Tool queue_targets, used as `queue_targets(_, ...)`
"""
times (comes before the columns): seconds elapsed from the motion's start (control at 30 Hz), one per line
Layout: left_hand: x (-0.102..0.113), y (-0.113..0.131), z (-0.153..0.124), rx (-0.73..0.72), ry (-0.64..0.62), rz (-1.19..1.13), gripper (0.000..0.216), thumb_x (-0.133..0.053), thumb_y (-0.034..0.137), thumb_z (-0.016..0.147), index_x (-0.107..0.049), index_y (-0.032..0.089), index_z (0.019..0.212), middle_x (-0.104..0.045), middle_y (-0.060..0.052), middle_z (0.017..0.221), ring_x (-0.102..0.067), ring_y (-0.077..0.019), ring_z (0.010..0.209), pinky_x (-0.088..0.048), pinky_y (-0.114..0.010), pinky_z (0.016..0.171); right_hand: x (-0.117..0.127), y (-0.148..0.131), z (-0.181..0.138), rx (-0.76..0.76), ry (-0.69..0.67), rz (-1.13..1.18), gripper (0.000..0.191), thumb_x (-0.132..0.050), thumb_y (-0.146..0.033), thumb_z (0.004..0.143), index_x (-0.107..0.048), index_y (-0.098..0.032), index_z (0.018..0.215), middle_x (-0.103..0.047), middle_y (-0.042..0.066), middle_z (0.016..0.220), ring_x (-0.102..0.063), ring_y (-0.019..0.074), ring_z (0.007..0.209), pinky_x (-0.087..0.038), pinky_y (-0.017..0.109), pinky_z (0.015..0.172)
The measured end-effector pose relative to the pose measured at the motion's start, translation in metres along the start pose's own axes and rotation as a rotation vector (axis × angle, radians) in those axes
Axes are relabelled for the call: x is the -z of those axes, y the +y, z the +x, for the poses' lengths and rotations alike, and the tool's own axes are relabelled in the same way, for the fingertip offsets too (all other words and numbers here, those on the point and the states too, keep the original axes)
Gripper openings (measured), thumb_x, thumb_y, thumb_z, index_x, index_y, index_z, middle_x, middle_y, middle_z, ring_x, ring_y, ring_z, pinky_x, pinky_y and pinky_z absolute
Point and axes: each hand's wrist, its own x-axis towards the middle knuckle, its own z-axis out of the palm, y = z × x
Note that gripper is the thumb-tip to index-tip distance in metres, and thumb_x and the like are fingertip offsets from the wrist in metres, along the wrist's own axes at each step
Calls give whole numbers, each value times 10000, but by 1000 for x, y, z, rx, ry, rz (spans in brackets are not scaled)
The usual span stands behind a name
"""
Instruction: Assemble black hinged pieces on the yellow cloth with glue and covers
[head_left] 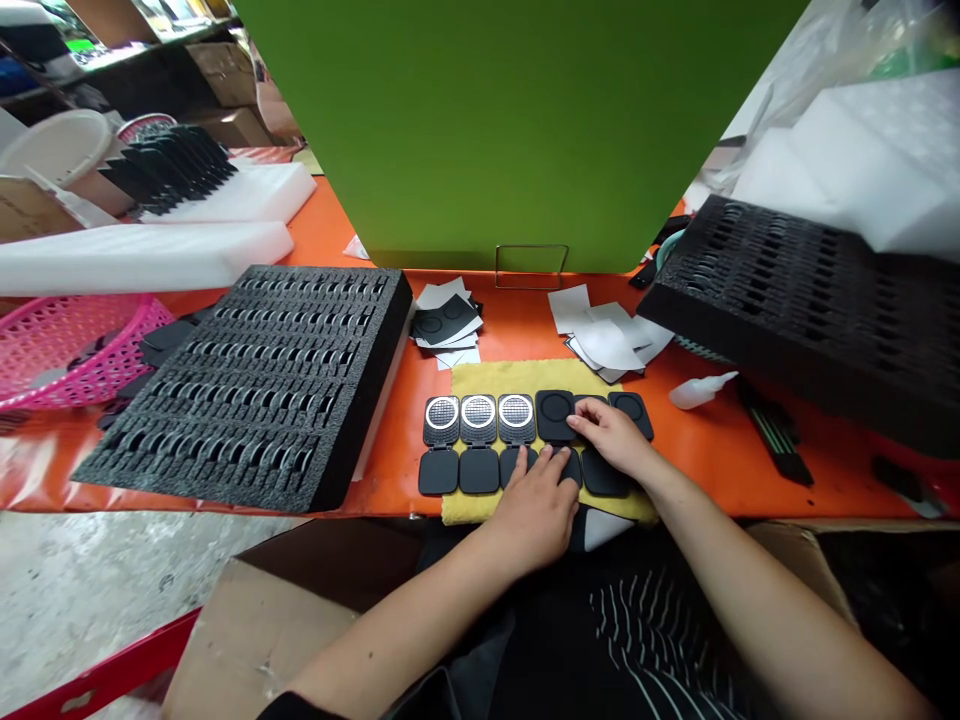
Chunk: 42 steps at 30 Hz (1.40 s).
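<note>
The left hand (536, 510) lies spread over black folding panels (478, 472) on yellow cloth (510, 377); the right hand (611, 437), fingers narrowed, touches one, grip unclear. Slotted foam trays (255, 375) flank them; a green board (517, 130) stands behind.

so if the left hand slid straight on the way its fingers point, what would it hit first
Probably the ringed black square by the fingertips of the right hand, just past the left hand; depth is hard to judge from one view.
</note>
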Motion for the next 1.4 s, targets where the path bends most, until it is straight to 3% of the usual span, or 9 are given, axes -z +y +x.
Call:
queue_targets(1.0,-3,3,3,11,-33,97,221,-356,233,834,-533,140,929,-350,-136,1330,-262,-306,1251,-122,-627,985,-6,-3,-1,-20,68,-103,186,-456,-372,772,-459,-205,690,-498,-28,626,-442,121,569,-322,235,537)
queue_targets(1.4,-5,3,4,25,-21,102,219,-364,211,827,-536,143,945,-361,-133,1320,-273,-295,1248,-144,-618,984,-7,-16,-3,-24,82,-308,162,-422,-332,781,-451,-207,682,-516,-11,598,-466,134,567,-294,246,530)
